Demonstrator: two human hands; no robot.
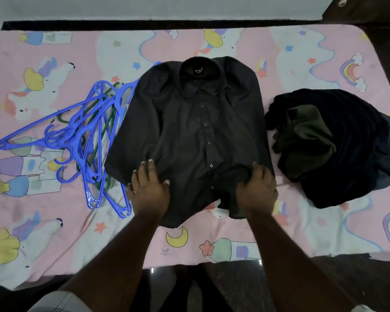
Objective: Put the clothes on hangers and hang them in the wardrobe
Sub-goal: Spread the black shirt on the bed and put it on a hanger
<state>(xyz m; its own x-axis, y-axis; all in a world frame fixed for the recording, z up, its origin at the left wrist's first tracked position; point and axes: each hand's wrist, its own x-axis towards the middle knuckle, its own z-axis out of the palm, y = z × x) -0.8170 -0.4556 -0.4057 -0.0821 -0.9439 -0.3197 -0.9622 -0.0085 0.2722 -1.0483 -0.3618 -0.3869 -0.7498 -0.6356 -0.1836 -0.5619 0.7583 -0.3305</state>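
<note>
The black shirt [196, 136] lies flat on the bed [54, 221], buttoned, front side up. Both hands are on its bottom edge, the part closest to the person. The collar is at the far end, straight ahead of the hands. So the shirt's long line runs away from the person, from hem to collar.

The left hand [148, 188] lies flat on the cloth with its fingers straight. It presses and holds nothing. The right hand [257, 188] has its fingers bent into the cloth near the hem, and it seems to bunch and pinch a bit of the shirt.

The hangers [86, 140] are in a blue and green heap just left of the left hand. They touch the shirt's left side, and one seems to poke under it near the shoulder. The left hand is much nearer to them than the right hand is.

A pile of dark clothes [331, 145] sits to the right of the right hand, a little apart from the shirt.

I think the next job is to pick up a hanger. The left hand is best for that. The hanger then has to reach the collar, which is the end far from both hands.
</note>
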